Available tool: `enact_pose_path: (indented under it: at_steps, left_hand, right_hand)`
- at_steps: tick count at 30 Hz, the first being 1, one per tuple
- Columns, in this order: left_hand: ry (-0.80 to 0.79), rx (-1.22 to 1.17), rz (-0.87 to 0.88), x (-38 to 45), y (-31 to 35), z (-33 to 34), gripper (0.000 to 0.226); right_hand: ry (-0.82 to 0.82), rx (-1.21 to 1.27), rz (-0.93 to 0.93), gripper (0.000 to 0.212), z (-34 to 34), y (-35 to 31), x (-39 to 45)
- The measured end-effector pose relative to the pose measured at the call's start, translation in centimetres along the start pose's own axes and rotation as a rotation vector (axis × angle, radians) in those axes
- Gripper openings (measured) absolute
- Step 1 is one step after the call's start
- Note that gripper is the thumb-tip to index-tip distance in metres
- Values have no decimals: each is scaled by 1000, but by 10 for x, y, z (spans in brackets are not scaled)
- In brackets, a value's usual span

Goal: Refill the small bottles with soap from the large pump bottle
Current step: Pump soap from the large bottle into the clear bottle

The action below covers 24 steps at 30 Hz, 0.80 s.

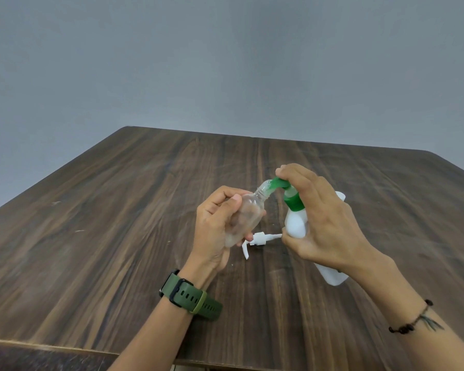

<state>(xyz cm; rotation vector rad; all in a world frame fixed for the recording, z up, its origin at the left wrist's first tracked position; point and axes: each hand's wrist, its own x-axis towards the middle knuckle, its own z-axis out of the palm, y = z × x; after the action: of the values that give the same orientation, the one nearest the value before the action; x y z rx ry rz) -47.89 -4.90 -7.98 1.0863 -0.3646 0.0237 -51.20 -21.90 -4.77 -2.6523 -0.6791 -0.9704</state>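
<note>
text: none readable | labels: none | numbers: none

A dark wood-grain table is seen, with faint scuffs on its left part. A white sprayer is laid flat near its middle; a white bottle is lying to the right.

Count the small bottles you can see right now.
2. A clear plastic small bottle is held in the left hand; a white small bottle lies behind the right hand, partly hidden.
</note>
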Motion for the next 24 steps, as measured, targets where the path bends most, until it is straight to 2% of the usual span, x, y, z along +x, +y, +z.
enact_pose_path:
  at_steps: [3, 7, 12, 17, 21, 24]
  left_hand:
    - [-18, -6, 10, 0, 2, 1, 18]
    - [-30, -6, -2, 0, -2, 0, 18]
    - [-17, 6, 19, 3, -2, -2, 17]
    - [-35, 0, 13, 1, -2, 3, 20]
    - [-28, -3, 18, 2, -1, 2, 18]
    - [-30, 4, 5, 2, -3, 1, 19]
  right_hand:
    - [6, 33, -1, 77, 2, -1, 0]
    - [58, -9, -12, 67, 2, 0, 1]
    - [48, 14, -4, 79, 2, 1, 1]
    - [91, -17, 0, 74, 5, 2, 1]
    - [87, 22, 9, 81, 7, 2, -1]
    - [116, 7, 10, 74, 7, 2, -1]
